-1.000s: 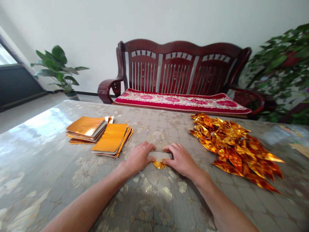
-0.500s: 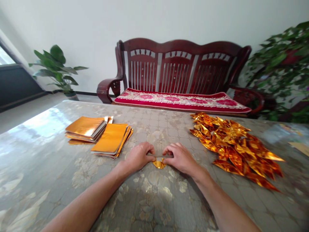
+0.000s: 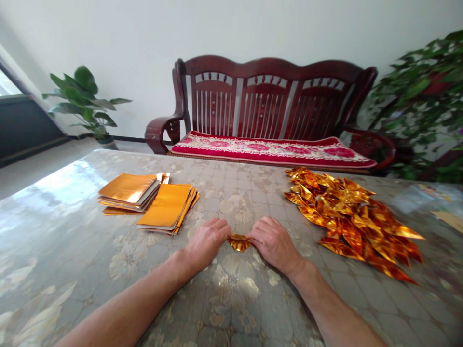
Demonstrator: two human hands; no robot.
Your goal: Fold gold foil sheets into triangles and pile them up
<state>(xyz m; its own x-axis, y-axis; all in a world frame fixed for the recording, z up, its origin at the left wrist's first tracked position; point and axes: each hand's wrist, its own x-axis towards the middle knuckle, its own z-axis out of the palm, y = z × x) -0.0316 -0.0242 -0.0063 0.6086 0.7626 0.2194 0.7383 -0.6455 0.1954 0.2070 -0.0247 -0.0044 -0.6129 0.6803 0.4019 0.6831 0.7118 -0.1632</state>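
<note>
A small gold foil paper [image 3: 238, 241], partly folded, lies on the patterned table [image 3: 231, 299] between my hands. My left hand [image 3: 208, 241] pinches its left end and my right hand [image 3: 272, 241] pinches its right end, fingers curled down onto it. Most of the paper is hidden under my fingers. Two stacks of flat gold foil sheets [image 3: 152, 201] lie to the left of my hands. A heap of folded gold foil pieces [image 3: 354, 221] lies to the right.
A dark red wooden bench [image 3: 267, 106] with a red floral cushion stands beyond the table's far edge. Potted plants stand at the back left [image 3: 85, 99] and at the right [image 3: 423, 106]. A paper scrap [image 3: 450, 219] lies at the table's far right.
The silver side of the paper seen between my hands has been folded away; only gold shows now. Both hands have closed in and slid slightly toward me.
</note>
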